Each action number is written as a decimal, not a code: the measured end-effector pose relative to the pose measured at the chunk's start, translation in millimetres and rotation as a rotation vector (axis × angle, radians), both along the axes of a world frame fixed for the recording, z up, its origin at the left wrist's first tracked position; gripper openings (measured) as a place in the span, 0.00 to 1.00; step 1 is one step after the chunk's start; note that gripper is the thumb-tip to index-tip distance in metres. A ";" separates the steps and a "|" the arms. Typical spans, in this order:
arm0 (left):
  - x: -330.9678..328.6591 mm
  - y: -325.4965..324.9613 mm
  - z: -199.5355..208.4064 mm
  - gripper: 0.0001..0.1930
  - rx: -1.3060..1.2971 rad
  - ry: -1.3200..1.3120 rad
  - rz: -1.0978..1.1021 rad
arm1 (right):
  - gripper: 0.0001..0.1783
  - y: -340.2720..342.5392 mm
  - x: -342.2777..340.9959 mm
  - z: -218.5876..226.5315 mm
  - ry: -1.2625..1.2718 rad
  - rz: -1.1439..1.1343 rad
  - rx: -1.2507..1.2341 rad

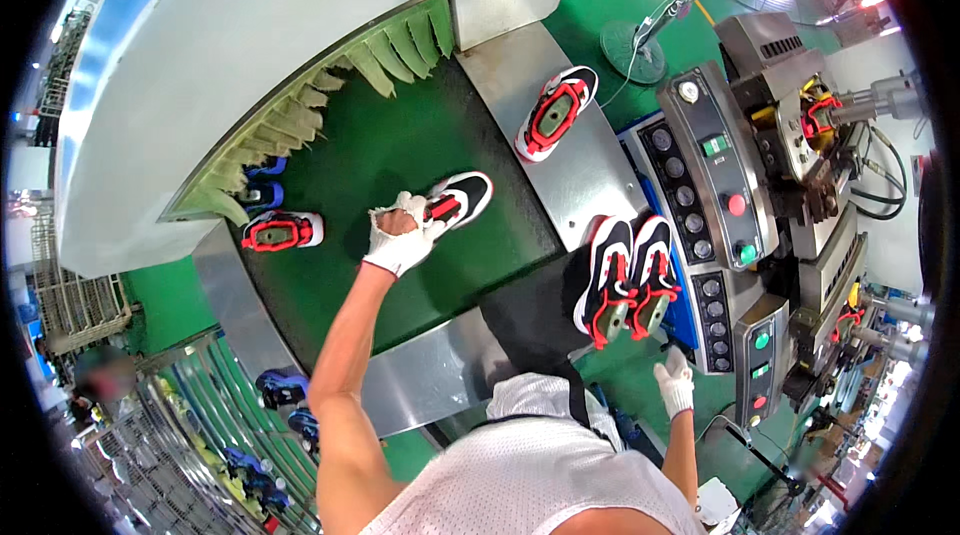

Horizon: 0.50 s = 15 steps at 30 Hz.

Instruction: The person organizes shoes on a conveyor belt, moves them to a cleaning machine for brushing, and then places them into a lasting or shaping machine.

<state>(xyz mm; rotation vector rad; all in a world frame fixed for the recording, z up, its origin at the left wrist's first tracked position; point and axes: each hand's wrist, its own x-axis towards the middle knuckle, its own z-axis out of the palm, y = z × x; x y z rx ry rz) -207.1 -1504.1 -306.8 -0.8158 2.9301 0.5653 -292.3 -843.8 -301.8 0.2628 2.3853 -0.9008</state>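
Note:
My left hand (398, 237), in a worn white knit glove, is stretched out over a green conveyor belt (450, 280). Its fingers are closed on the ankle end of a black, white and red sneaker (466, 197), whose toe points up and to the right. My right hand (675, 383), gloved too, is down at my right side beside the machine, fingers extended with nothing visible in them. Just beyond it, a pair of matching sneakers (632, 270) stands side by side with red loops at the heels. Another such sneaker (283, 232) lies at the belt's left edge.
One more sneaker (556, 115) rests on the steel side ledge (520, 75). Green strip flaps (385, 53) hang at the white machine's opening, with blue shoes (263, 195) beside them. Control panels (722, 165) with gauges and buttons stand at right, and a fan (633, 53) beyond.

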 end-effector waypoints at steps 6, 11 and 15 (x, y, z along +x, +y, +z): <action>19.3 125.4 139.8 0.17 0.396 0.192 0.171 | 0.35 -140.2 -32.8 94.0 0.134 -0.025 -0.650; -9.1 200.9 173.7 0.18 1.060 0.600 0.362 | 0.30 -194.4 -39.9 125.4 -0.442 -0.025 -1.446; -61.0 255.1 171.9 0.38 1.881 0.953 0.290 | 0.27 -185.7 -33.2 163.4 -0.637 -0.612 -1.372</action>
